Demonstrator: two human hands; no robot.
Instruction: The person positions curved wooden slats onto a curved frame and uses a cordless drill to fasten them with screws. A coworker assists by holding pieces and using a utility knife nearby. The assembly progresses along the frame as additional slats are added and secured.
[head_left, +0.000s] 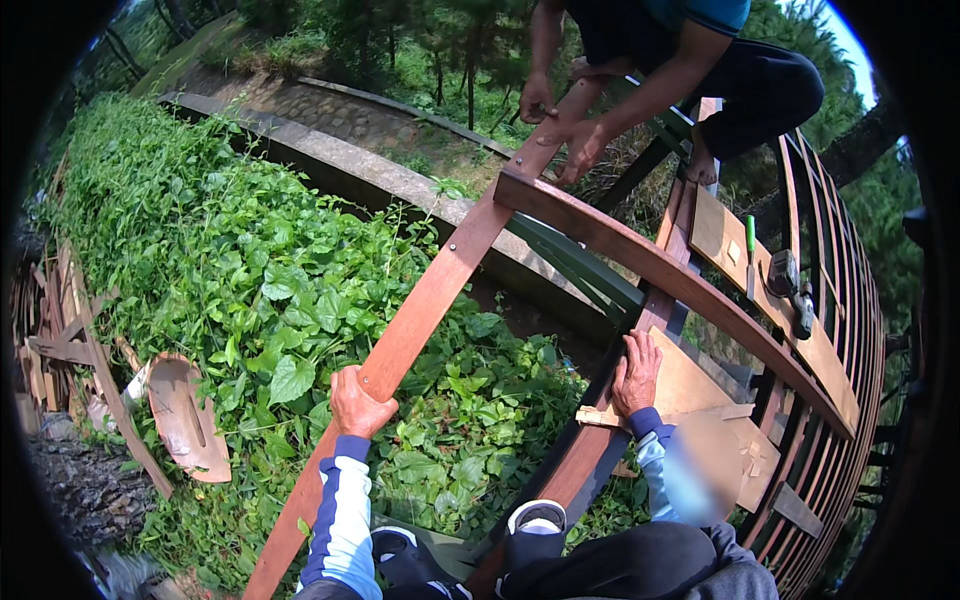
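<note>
My left hand (pixel 362 403) is closed around a long reddish-brown wooden plank (pixel 425 300), which slants up and away and has several bolt or screw heads along it. My right hand (pixel 636 372) lies with fingers stretched out on the edge of a light plywood piece (pixel 690 385), beside a dark beam. At the plank's far end, a curved brown wooden rail (pixel 660 252) meets it. Another person crouches there; that person's left-side hand (pixel 538 98) is just above the plank and the other hand (pixel 583 148) is by the joint.
A green-handled tool (pixel 750 245) and a cordless drill (pixel 792 290) rest on a plywood strip (pixel 722 232) at right. Slatted framing (pixel 835 250) stretches beyond. Below are leafy plants (pixel 290 300), a concrete ledge (pixel 330 150) and a loose wooden piece (pixel 185 415). My feet are on the frame.
</note>
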